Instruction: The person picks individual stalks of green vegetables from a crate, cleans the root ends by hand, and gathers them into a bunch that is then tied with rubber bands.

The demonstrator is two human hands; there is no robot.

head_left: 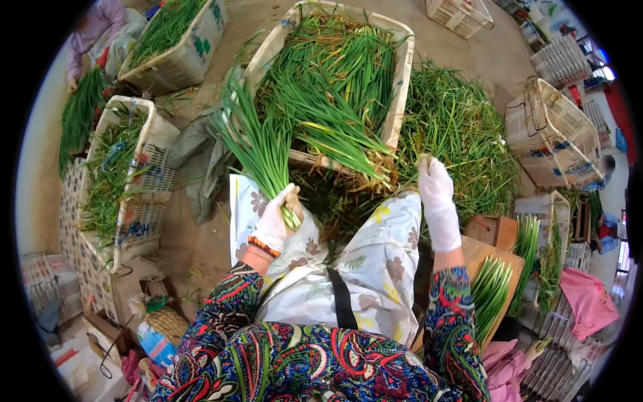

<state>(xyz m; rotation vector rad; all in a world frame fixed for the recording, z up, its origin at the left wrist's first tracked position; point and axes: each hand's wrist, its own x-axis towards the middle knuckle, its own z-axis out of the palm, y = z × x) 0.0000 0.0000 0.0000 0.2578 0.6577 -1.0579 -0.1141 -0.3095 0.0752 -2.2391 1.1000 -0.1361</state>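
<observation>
- Left hand (280, 218) clamped on a green bunch (260, 147)!
- Right hand (437, 191) well apart; can't tell its grip.
- Beyond both hands, a loaded crate (402, 80), brown floor (499, 63) behind it.

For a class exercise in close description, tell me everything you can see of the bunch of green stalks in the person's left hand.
The bunch of green stalks has long, slender, fresh-looking leaves, fanned loosely at the top and narrowing to pale whitish-green stem ends. The gloved left hand grips it near those ends, which poke out below the fist. It slants up and leftward; its leaves overlap the crate in view, though contact cannot be told.
</observation>
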